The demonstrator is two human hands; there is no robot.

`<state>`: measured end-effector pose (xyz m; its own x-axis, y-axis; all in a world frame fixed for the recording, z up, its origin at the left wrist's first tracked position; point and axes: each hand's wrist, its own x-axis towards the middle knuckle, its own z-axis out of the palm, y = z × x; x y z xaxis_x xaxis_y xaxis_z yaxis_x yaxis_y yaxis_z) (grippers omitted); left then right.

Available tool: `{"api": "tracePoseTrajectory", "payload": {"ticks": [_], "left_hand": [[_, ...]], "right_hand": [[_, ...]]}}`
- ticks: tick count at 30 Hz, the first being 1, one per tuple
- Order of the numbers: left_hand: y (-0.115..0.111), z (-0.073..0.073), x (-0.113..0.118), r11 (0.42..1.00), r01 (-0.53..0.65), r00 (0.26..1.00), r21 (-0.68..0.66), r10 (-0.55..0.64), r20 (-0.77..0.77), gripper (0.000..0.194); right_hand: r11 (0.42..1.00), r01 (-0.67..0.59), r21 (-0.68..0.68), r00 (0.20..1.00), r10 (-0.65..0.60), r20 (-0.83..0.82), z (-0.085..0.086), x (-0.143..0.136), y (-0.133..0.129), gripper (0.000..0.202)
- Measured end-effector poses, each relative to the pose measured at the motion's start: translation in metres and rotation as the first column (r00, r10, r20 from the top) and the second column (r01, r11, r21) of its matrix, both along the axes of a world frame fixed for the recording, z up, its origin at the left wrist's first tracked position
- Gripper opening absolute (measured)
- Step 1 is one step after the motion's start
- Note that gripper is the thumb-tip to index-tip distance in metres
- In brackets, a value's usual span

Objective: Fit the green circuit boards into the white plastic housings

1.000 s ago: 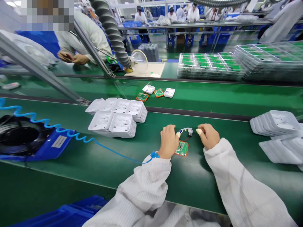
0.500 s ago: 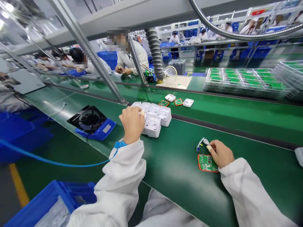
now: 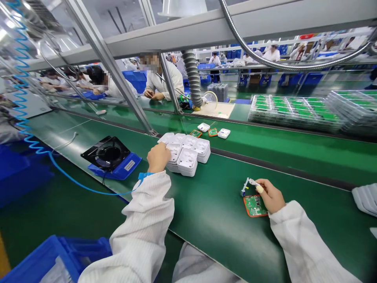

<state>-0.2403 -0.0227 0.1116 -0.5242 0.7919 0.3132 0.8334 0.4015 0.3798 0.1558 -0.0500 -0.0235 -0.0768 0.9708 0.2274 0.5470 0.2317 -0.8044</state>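
My left hand [image 3: 158, 157] is at the left side of several stacks of white square plastic housings [image 3: 187, 158], its fingers curled against them; whether it grips one is hidden. A blue wrist strap [image 3: 145, 175] circles that wrist. On the right, my right hand [image 3: 271, 195] pinches a small white part with a short cable [image 3: 249, 183] and a blue end. Just below it a green circuit board [image 3: 255, 206] with an orange edge lies on the green bench, its right side partly covered by the hand.
A black fan [image 3: 109, 152] on a blue base stands at the left. Behind the stacks, small boards and white housings [image 3: 224, 133] lie on the conveyor [image 3: 277, 146]. Trays of green boards [image 3: 294, 110] are stacked at the back right. A person [image 3: 165, 80] sits across.
My left hand has drawn back to the left and down, uncovering more of the front stacks. My right hand still holds the cabled part. The whole view has shifted slightly.
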Motion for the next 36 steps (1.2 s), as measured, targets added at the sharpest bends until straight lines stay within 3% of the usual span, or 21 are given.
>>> {"api": "tracePoseTrajectory", "payload": {"ticks": [2,5,7,8,10,12,14,16,20,23,25,28,31,36], "left_hand": [[-0.003,0.006,0.004,0.998,-0.028,0.999,0.065,0.031,-0.038,0.004],[-0.009,0.011,0.031,0.968,-0.016,0.996,0.250,0.038,-0.083,0.018],[-0.011,0.002,0.069,0.942,0.100,0.994,0.320,-0.081,-0.073,0.025],[-0.011,-0.006,0.092,0.924,0.228,0.974,0.306,-0.220,-0.060,0.030],[-0.013,-0.030,0.143,0.825,0.517,0.849,0.226,-0.528,-0.017,0.040],[-0.016,-0.056,0.192,0.702,0.696,0.693,0.149,-0.712,0.115,0.047],[-0.021,-0.077,0.228,0.641,0.752,0.586,0.157,-0.758,0.287,0.050],[-0.024,-0.089,0.248,0.628,0.754,0.492,0.194,-0.735,0.466,0.052],[-0.024,-0.097,0.250,0.610,0.746,0.248,0.267,-0.627,0.738,0.056],[-0.022,-0.098,0.243,0.601,0.742,0.152,0.296,-0.581,0.799,0.054],[-0.023,-0.100,0.241,0.606,0.743,0.153,0.284,-0.567,0.809,0.044],[-0.023,-0.101,0.240,0.644,0.721,0.212,0.256,-0.556,0.804,0.020],[-0.023,-0.100,0.240,0.677,0.689,0.249,0.257,-0.554,0.794,0.012],[-0.027,-0.094,0.240,0.623,0.724,0.272,0.295,-0.651,0.708,0.018]], "right_hand": [[0.999,-0.028,-0.026,0.989,0.024,-0.144,-0.001,0.001,-0.001,0.033],[0.995,-0.090,-0.033,0.948,0.076,-0.309,0.004,-0.001,-0.006,0.034],[0.991,-0.136,0.005,0.935,0.130,-0.329,0.012,-0.004,-0.011,0.033],[0.988,-0.154,0.034,0.937,0.156,-0.313,0.017,-0.005,-0.014,0.032],[0.982,-0.156,0.107,0.958,0.177,-0.226,0.026,-0.007,-0.020,0.028],[0.969,-0.112,0.221,0.988,0.132,-0.078,0.033,-0.008,-0.023,0.024],[0.934,-0.059,0.352,0.997,0.036,0.071,0.034,-0.006,-0.022,0.021],[0.902,-0.025,0.432,0.981,-0.060,0.183,0.031,-0.001,-0.018,0.021],[0.899,-0.003,0.439,0.935,-0.153,0.319,0.020,0.008,-0.008,0.025],[0.904,-0.047,0.425,0.914,-0.132,0.384,0.016,0.008,-0.006,0.027],[0.901,-0.070,0.428,0.904,-0.124,0.409,0.016,0.004,-0.008,0.028],[0.902,-0.116,0.416,0.913,-0.068,0.402,0.018,-0.002,-0.011,0.027],[0.920,-0.123,0.371,0.953,0.005,0.304,0.021,-0.003,-0.011,0.018],[0.992,-0.125,0.035,0.987,0.121,0.107,0.020,0.005,-0.004,0.027]]}}
